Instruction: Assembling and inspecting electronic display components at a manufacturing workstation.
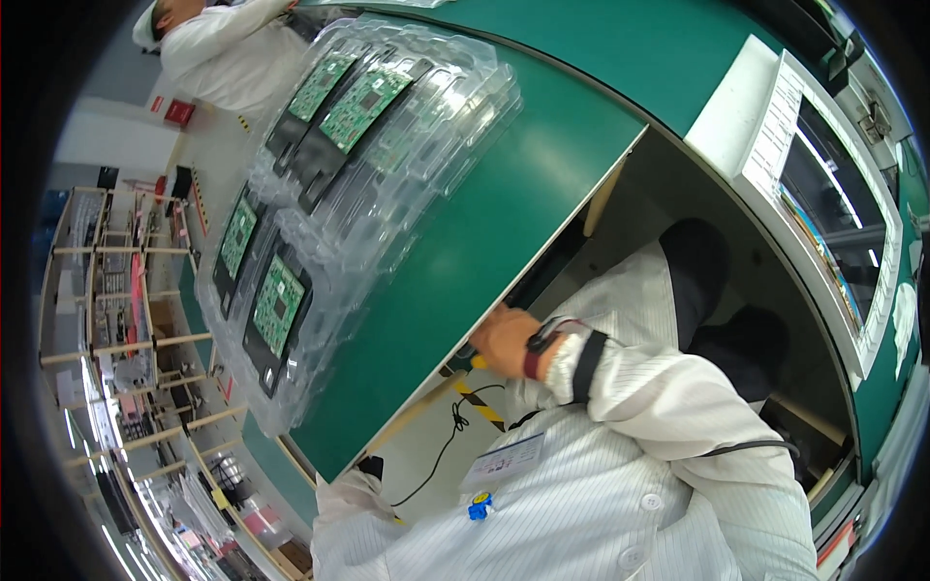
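My right hand (pixel 506 343) is at the near edge of the green table (pixel 426 315), with a dark red and black band around the wrist. Its fingertips are hidden at or below the edge, so what they hold, if anything, does not show. A small yellow piece (pixel 478 361) peeks out beside the fingers. My left hand is out of sight; only its white sleeve (pixel 356 504) shows at the lower left. On the table lie stacked clear plastic trays (pixel 363 254) holding several green circuit boards (pixel 279 305) on black plates.
A co-worker in white (pixel 232 53) stands beyond the trays. At the right sits a white-framed machine or display (pixel 823 213) on another green surface. A black cable (pixel 434 470) hangs below the table edge. Loaded shelves (pixel 136 329) stand at the left.
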`<act>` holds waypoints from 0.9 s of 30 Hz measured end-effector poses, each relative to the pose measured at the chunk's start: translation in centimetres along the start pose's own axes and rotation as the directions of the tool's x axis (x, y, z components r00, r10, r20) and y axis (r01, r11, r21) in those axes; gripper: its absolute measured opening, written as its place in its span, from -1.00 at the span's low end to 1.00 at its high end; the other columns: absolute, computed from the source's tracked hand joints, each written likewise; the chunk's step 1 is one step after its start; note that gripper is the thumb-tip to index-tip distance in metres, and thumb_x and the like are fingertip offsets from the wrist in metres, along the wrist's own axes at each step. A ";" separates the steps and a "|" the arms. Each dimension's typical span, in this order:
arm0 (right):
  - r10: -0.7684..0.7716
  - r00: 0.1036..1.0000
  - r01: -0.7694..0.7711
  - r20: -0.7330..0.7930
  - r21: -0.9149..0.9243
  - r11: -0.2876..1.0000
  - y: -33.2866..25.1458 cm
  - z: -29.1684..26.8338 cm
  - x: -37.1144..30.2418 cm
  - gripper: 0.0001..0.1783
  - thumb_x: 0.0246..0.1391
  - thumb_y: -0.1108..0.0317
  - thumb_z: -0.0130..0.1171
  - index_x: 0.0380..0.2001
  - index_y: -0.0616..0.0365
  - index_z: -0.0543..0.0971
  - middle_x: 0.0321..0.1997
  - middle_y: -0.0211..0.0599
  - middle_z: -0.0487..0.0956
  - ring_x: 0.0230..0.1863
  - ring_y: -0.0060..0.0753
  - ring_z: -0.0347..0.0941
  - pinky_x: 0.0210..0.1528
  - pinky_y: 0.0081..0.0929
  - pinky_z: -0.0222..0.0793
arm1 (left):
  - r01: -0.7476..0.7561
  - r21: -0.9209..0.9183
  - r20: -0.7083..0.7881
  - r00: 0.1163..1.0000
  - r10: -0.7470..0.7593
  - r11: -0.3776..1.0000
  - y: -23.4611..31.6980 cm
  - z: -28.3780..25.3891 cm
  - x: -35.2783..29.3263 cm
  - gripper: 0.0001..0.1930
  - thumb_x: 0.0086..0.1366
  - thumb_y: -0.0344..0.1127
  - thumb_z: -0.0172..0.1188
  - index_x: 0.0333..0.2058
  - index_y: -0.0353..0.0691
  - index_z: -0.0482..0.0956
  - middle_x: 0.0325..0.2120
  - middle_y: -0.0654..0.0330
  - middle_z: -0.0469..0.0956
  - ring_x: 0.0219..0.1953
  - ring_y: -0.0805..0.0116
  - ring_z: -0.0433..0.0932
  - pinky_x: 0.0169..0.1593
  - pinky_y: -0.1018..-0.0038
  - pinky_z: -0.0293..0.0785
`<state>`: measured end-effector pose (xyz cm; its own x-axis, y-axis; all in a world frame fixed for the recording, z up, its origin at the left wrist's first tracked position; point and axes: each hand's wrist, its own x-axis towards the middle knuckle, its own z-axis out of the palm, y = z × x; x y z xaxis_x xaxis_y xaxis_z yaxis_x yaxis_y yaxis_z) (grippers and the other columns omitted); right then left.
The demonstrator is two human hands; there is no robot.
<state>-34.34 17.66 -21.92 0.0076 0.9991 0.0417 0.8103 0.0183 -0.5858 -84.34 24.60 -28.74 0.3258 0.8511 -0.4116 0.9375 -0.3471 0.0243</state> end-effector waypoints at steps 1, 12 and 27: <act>0.033 0.991 -0.027 0.130 -0.044 0.999 -0.6 0.8 1.2 -0.54 -0.17 0.34 0.17 -0.08 0.06 0.46 -0.13 0.01 0.45 -0.20 -0.03 0.42 -0.31 -0.20 0.42 | -0.010 0.008 0.012 1.000 0.009 1.000 -0.5 -0.1 0.5 -0.81 0.17 -0.34 0.01 -0.26 -0.20 0.51 -0.31 0.00 0.51 -0.19 -0.02 0.45 -0.09 0.26 0.35; 0.045 0.910 -0.127 0.413 0.172 0.977 0.1 5.0 3.1 -0.41 -0.25 0.24 0.18 -0.01 -0.06 0.43 0.21 0.07 0.13 -0.07 0.22 0.34 -0.09 -0.01 0.34 | -0.213 0.123 0.140 0.971 0.196 0.969 1.3 -2.3 10.2 -0.82 0.15 -0.31 0.03 -0.28 -0.16 0.53 -0.32 0.01 0.53 -0.20 -0.02 0.46 -0.11 0.23 0.37; 0.028 0.993 -0.039 0.114 0.095 0.995 4.0 -1.3 -2.1 -0.65 -0.23 0.39 0.18 -0.24 0.09 0.54 -0.04 -0.08 0.35 -0.02 0.01 0.29 0.00 -0.27 0.30 | -0.430 -0.029 0.638 0.687 0.348 0.902 -3.9 -0.5 0.8 -0.80 0.02 -0.33 0.07 -0.33 -0.12 0.57 -0.31 0.03 0.55 -0.26 0.05 0.51 -0.23 0.31 0.45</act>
<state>-30.38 15.59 -23.34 -0.0367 0.9970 -0.0674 0.7503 -0.0171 -0.6609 -87.70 26.79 -28.71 0.4719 0.2124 -0.8557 0.7092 -0.6681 0.2252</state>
